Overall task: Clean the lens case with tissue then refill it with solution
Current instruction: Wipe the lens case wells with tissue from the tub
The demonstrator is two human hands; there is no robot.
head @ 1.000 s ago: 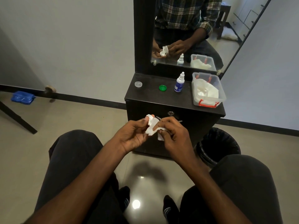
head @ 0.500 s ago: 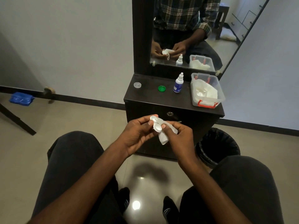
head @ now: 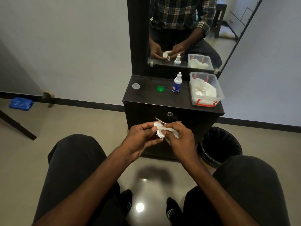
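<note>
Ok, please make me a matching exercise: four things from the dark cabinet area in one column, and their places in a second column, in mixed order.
Things:
1. small round green cap
2. small clear round plastic cap
3. white dropper bottle with blue label
4. clear plastic box with red latch

Places:
A. right end of the cabinet top
B. left end of the cabinet top
C. upright, between the green cap and the box
D. just left of the bottle

Pairs: 1-D, 2-B, 3-C, 4-A
</note>
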